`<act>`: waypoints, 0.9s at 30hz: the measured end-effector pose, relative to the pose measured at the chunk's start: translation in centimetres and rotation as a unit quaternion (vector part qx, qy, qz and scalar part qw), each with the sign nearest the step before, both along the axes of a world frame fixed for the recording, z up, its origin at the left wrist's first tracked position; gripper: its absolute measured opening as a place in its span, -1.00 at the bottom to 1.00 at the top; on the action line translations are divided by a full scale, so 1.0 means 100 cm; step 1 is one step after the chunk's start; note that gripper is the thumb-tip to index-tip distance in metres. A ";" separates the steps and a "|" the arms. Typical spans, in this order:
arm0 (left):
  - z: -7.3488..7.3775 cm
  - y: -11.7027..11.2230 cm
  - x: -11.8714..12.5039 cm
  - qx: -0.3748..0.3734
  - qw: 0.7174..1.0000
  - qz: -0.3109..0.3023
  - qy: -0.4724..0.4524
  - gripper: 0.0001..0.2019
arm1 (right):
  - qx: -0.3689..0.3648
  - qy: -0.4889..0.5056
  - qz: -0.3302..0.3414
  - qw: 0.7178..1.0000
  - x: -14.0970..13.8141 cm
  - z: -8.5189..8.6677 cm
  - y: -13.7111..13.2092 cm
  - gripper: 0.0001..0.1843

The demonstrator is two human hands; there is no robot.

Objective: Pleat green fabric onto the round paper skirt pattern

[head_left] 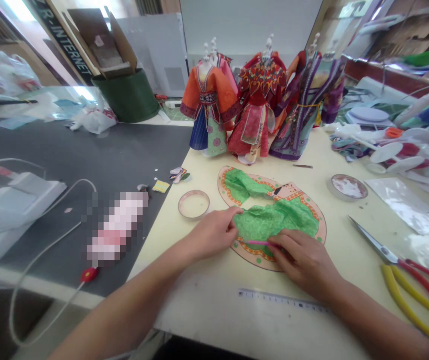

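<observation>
A flat round paper garment piece (300, 197) with an orange patterned border lies on the cream table (207, 300). Crumpled green patterned paper (274, 217) covers much of it. My left hand (214, 232) pinches the left edge of the green paper, fingers closed on it. My right hand (304, 262) rests on the piece's lower edge and grips a thin pink stick (257, 243) that points left along the green paper.
Three dressed paper doll figures (255, 105) stand at the back of the table. A tape roll (194, 204) lies left of the piece, another roll (347, 187) to the right. Scissors (375, 245) and yellow-red handles (420, 295) lie right; a clear ruler (282, 300) lies in front.
</observation>
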State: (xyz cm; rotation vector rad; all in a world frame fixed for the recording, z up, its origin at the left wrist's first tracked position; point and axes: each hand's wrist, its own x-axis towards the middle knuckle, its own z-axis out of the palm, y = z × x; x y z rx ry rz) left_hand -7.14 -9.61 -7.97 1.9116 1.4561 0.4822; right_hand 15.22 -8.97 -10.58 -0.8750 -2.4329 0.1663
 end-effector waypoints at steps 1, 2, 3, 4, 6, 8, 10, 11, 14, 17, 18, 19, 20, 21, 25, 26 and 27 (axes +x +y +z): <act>0.000 0.000 0.000 -0.001 1.000 0.001 -0.001 -0.54 | 0.002 0.000 -0.001 1.000 0.000 0.000 0.000 -0.83; 0.000 0.000 0.000 -0.003 1.000 0.001 -0.001 -0.54 | 0.004 0.001 -0.002 1.000 0.000 0.000 0.000 -0.83; 0.000 0.000 0.000 -0.004 1.000 0.002 -0.001 -0.54 | 0.005 0.002 -0.003 1.000 0.000 0.000 0.000 -0.83; 0.000 0.000 0.000 -0.006 1.000 0.003 -0.001 -0.54 | 0.005 0.003 -0.003 1.000 0.000 -0.001 0.000 -0.83; -0.001 0.000 0.000 -0.009 1.000 0.005 -0.002 -0.55 | 0.004 0.005 -0.006 1.000 0.001 -0.001 0.000 -0.84; -0.001 0.000 0.000 -0.010 1.000 0.005 -0.004 -0.55 | -0.003 0.004 -0.011 1.000 0.002 -0.002 0.000 -0.84; -0.002 0.001 -0.001 -0.009 1.000 0.003 -0.005 -0.54 | -0.008 0.004 -0.014 1.000 0.002 -0.001 0.001 -0.85; -0.002 0.001 -0.001 -0.008 1.000 0.002 -0.005 -0.54 | -0.010 0.004 -0.014 1.000 0.003 -0.001 0.001 -0.85; -0.004 0.003 -0.002 -0.010 1.000 0.001 -0.003 -0.54 | -0.012 0.005 -0.016 1.000 0.004 0.000 0.001 -0.86; -0.005 0.003 -0.002 -0.009 1.000 0.000 0.002 -0.53 | -0.018 0.006 -0.018 1.000 0.004 0.001 0.001 -0.86; -0.005 0.003 -0.002 -0.008 1.000 0.000 0.003 -0.53 | -0.019 0.006 -0.018 1.000 0.004 0.001 0.001 -0.86; -0.005 0.003 -0.002 -0.008 1.000 0.000 0.003 -0.54 | -0.022 0.006 -0.016 1.000 0.004 0.001 0.001 -0.86; -0.005 0.003 -0.002 -0.008 1.000 0.000 0.003 -0.54 | -0.024 0.007 -0.012 1.000 0.004 0.000 0.000 -0.86; -0.005 0.003 -0.002 -0.008 1.000 0.000 0.002 -0.54 | -0.027 0.007 -0.007 1.000 0.004 0.000 0.000 -0.87; -0.004 0.003 -0.002 -0.010 1.000 0.001 0.002 -0.55 | -0.030 0.002 0.003 1.000 0.002 -0.001 -0.001 -0.86; -0.003 0.003 -0.002 -0.010 1.000 0.001 0.003 -0.54 | -0.028 0.000 0.003 1.000 0.002 -0.001 0.000 -0.86; -0.003 0.003 -0.002 -0.010 1.000 0.000 0.004 -0.54 | -0.026 -0.002 0.003 1.000 0.001 -0.001 0.000 -0.86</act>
